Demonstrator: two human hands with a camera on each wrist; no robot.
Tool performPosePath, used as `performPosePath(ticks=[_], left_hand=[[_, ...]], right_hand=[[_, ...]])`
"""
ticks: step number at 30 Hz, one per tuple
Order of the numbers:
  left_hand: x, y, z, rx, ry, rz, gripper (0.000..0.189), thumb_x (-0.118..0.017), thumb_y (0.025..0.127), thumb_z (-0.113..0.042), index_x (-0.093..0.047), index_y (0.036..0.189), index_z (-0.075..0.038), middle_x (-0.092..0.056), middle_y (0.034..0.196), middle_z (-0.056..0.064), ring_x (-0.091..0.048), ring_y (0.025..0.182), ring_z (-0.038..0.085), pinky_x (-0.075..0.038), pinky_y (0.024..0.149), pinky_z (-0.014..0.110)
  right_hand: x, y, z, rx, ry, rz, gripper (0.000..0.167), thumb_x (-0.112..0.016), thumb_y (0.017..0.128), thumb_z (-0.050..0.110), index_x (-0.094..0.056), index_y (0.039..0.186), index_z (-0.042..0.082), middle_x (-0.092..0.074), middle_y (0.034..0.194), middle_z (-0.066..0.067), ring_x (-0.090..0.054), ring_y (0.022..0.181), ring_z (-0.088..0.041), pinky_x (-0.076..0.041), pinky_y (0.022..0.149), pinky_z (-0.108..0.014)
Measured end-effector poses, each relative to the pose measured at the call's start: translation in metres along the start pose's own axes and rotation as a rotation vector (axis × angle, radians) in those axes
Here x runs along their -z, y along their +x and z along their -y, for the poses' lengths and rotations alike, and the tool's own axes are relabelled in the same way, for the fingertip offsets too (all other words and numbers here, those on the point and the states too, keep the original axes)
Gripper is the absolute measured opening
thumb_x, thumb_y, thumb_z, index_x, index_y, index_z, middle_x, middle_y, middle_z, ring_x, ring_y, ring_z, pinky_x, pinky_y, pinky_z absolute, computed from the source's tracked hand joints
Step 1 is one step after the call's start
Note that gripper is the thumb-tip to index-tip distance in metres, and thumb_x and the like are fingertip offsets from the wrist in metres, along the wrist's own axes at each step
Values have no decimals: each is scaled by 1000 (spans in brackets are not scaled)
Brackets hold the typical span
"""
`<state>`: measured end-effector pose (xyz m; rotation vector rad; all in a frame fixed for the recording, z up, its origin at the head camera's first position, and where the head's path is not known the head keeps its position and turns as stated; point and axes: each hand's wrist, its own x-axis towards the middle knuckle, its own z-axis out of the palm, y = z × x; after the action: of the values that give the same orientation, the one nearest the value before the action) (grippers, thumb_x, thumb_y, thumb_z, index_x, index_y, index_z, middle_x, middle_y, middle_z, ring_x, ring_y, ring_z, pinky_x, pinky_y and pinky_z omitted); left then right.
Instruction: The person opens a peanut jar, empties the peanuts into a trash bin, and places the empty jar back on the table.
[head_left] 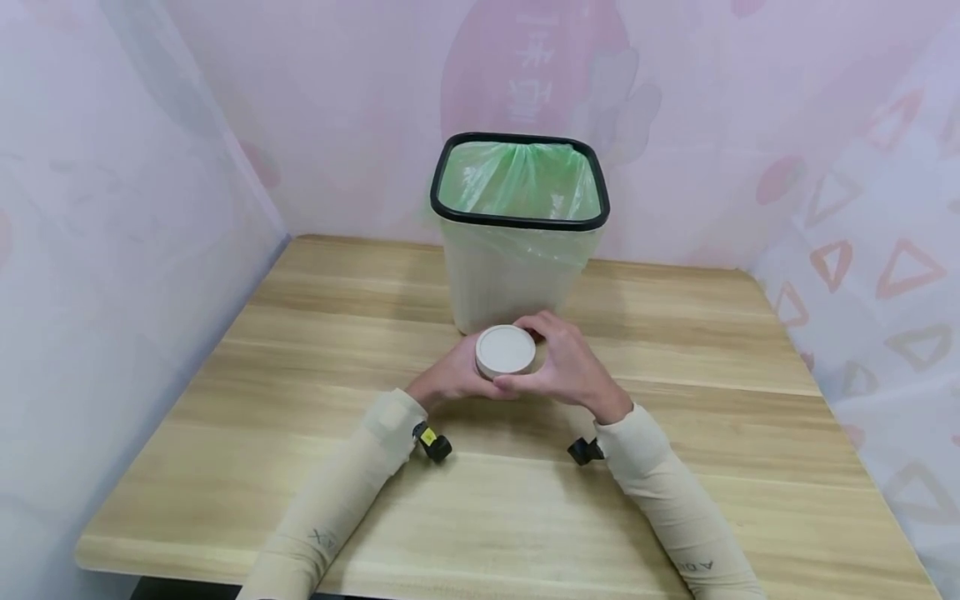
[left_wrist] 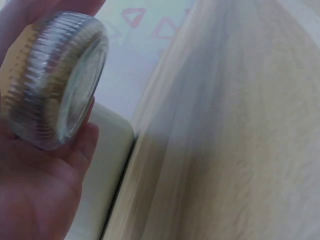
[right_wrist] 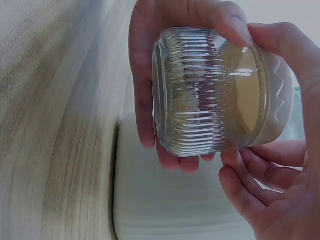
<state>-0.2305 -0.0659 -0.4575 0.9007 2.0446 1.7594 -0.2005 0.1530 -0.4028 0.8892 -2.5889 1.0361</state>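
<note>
A ribbed clear glass jar (right_wrist: 195, 95) with a cream lid (head_left: 506, 348) is held between both hands above the table. My left hand (head_left: 456, 371) grips the jar's glass body, its palm and fingers wrapped along the side and near the base. From the other side, my right hand (head_left: 570, 367) reaches round the lid, thumb on the near edge and fingers on the far edge. The lid sits on the jar. In the left wrist view the jar's round glass base (left_wrist: 85, 85) shows tilted; the lid is out of sight there.
Right behind the hands stands a pale waste bin (head_left: 498, 279) with a black rim (head_left: 517, 222) and a green plastic liner (head_left: 517, 179). A wooden table (head_left: 300, 333) spreads under everything. Printed fabric walls (head_left: 337, 108) enclose its back and sides.
</note>
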Motion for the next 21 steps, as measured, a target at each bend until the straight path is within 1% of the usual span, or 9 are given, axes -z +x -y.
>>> performPosePath(ticks=[4,7,10,14,21], left_hand=[[-2,0,0,-5,-18,-26,81,-91,72,1,-56,144,-3,-66,137,14,-61,124,20,-46,115,37],[-3,-1,0,-2,-28,-33,79,-90,72,0,-57,143,-3,-67,135,14,-63,122,19,-48,113,34],[-3,-2,-1,-3,-39,-31,79,-90,72,-1,-57,143,-3,-67,135,14,-62,121,18,-48,112,34],[-2,-2,-5,-20,-47,-31,79,-90,72,0,-56,143,-3,-67,135,15,-62,122,19,-48,113,34],[-1,-2,-5,-12,-34,-19,79,-90,72,1,-56,143,-3,-67,136,14,-62,123,18,-47,114,34]], right_hand=[[-1,-1,1,-6,11,-15,73,-96,67,50,-70,120,9,-71,112,-3,-66,104,-18,-56,92,-38],[-2,-2,1,-11,18,-20,73,-97,67,50,-70,121,9,-71,112,-2,-65,103,-17,-56,92,-37],[-1,-3,3,-4,30,-27,73,-98,67,49,-70,121,9,-71,113,-2,-65,103,-17,-56,91,-38],[1,-2,4,13,48,-35,71,-98,67,47,-70,121,12,-70,113,-1,-65,103,-16,-57,91,-39],[5,-2,4,12,44,-9,71,-98,67,48,-70,122,13,-70,112,0,-65,104,-16,-56,91,-37]])
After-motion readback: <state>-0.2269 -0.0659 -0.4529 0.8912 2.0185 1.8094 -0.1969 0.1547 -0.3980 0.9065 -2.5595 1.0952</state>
